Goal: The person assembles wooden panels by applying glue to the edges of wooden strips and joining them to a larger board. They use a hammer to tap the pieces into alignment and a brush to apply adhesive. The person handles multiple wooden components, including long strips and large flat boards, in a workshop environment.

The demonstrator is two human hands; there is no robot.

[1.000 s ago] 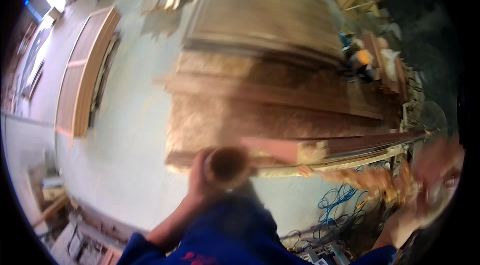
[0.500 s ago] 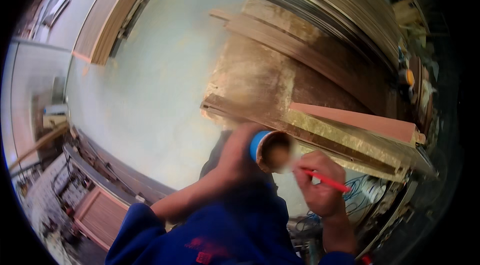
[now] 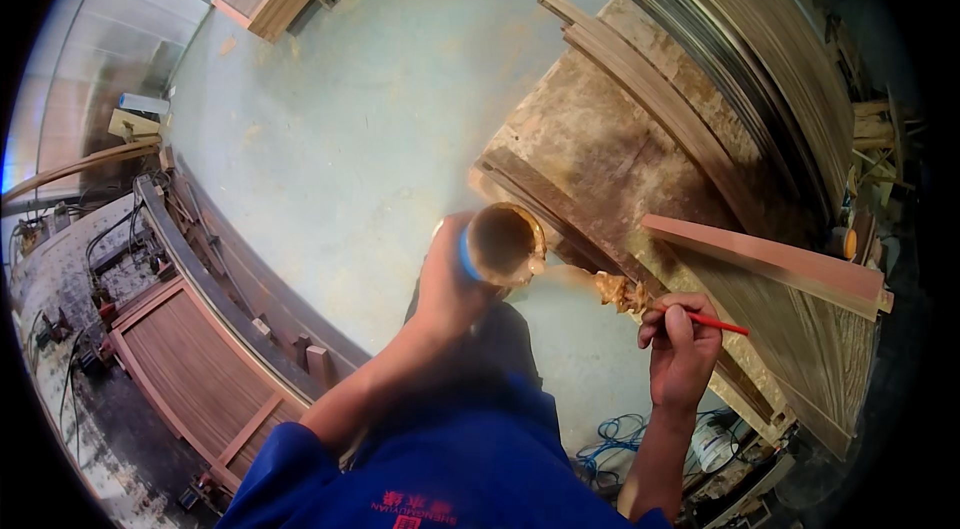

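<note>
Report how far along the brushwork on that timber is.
Done: the brush is loaded with tan paste. In hand: the left hand holds the open can, the right hand the red-handled brush, in the air just before the board stack. Left: the reddish plank looks bare.

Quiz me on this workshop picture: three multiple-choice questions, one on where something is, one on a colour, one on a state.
1. Where is the reddish plank?
A. on the stacked boards
B. on the floor
C. in the left hand

2. What colour is the brush handle?
A. green
B. red
C. white

3. How is the cup in the left hand?
A. capped
B. upside down
C. open, brown stuff inside

Answers: 1 A, it rests atop the boards; 2 B, red shows past the right hand; 3 C, its mouth shows brown contents.
</note>
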